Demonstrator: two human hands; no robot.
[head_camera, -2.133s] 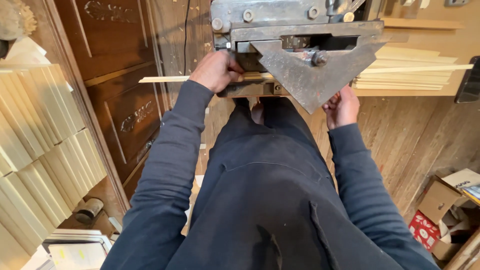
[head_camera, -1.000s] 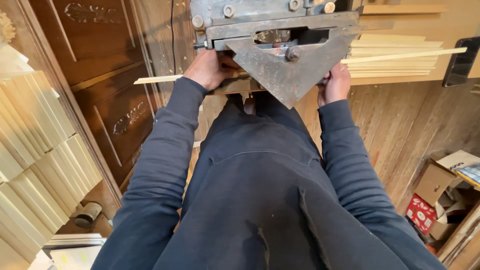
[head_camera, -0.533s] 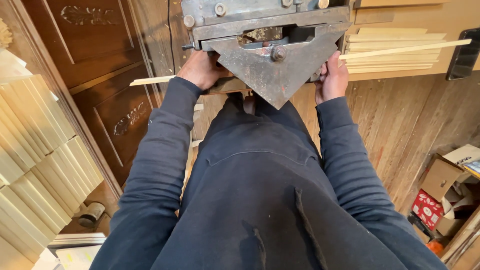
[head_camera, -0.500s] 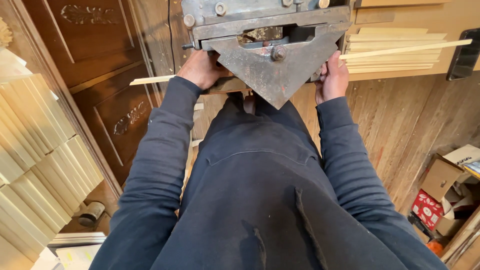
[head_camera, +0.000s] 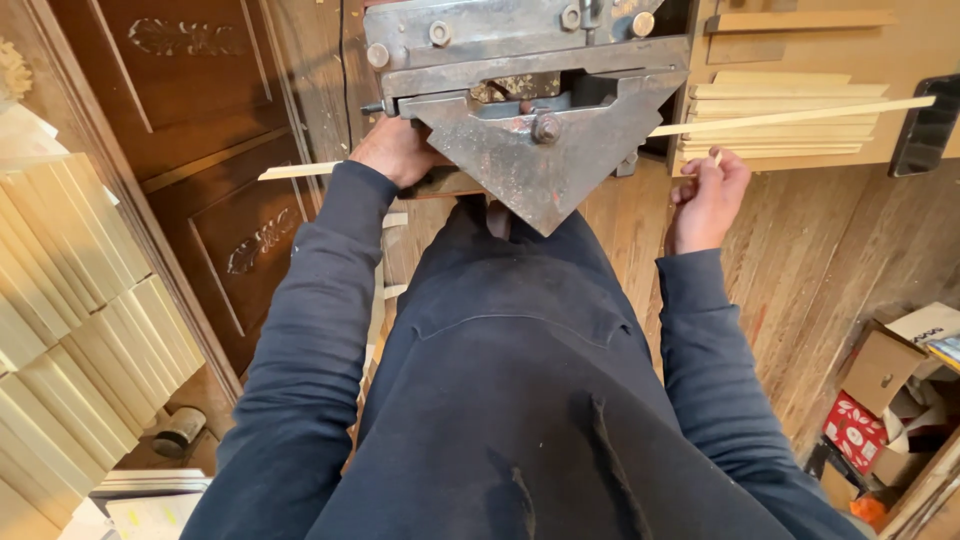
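Pale wooden strips (head_camera: 780, 110) lie stacked on the wooden bench (head_camera: 900, 55).

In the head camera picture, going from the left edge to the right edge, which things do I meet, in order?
Stacked pale wood pieces → carved dark wooden panel → left hand → grey metal machine → right hand → red box

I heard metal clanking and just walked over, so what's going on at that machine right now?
A person in dark clothes stands at a grey metal cutter with a triangular front plate. Their left hand holds a thin wooden strip at the machine's left side. The right hand is closed below the machine's right side, pinching what looks like a small wood piece; a long strip juts out above it. More strips are stacked behind.
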